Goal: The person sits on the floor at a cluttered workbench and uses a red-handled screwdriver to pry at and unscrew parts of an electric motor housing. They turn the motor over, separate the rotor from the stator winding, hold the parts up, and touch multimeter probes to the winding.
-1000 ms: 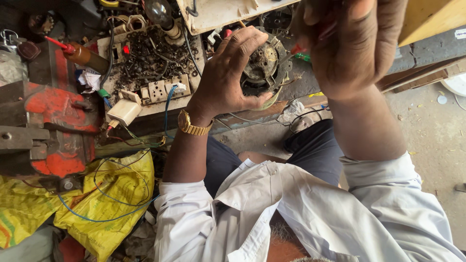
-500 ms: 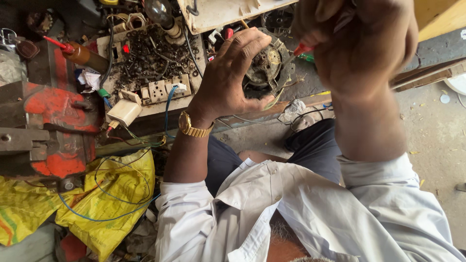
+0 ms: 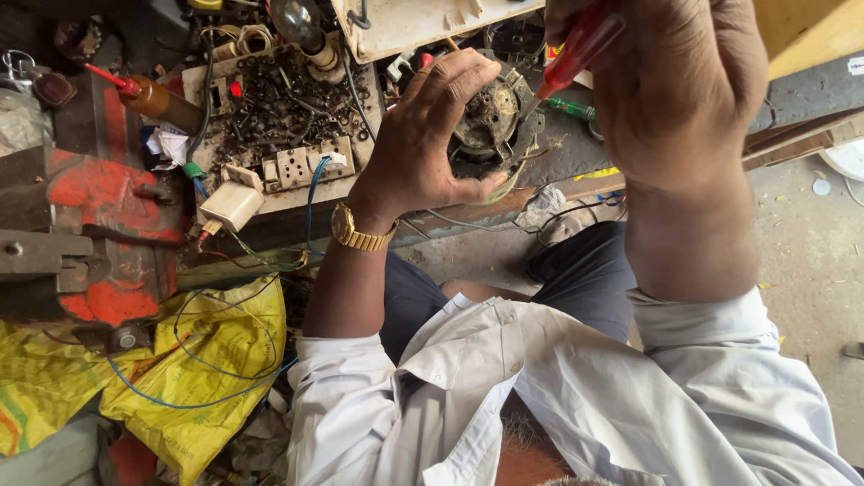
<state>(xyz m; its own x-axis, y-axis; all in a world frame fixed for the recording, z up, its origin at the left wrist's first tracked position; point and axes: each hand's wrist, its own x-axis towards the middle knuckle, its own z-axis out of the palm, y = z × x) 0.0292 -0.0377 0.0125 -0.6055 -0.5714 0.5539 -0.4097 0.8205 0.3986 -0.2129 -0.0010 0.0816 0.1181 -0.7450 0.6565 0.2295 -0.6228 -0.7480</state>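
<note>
Steadying a grimy round motor [image 3: 490, 117] on the desk [image 3: 576, 162] edge, screwdriver tip set against its face.

Left hand [image 3: 423, 148] clasped over the motor's left rim, thumb hooked under, a gold watch [image 3: 357, 231] at the wrist; right hand [image 3: 670, 85] clenched around a red-handled screwdriver [image 3: 576, 49], raised close to the camera. Best done, by judgement, with the shaft kept square to the fastener, pressure straight down the handle, and the left grip firm enough to stop the housing turning or sliding off the edge. Beyond: a socket board [image 3: 297, 162] heaped with dark screws, a white plug adapter [image 3: 232, 205], a red vise [image 3: 99, 225], yellow sacking [image 3: 207, 369] below. Blade tip and fastener head too small and shadowed to make out; right fingers mostly hidden behind the hand; motor's far side covered by a cream casing [image 3: 423, 22].
</note>
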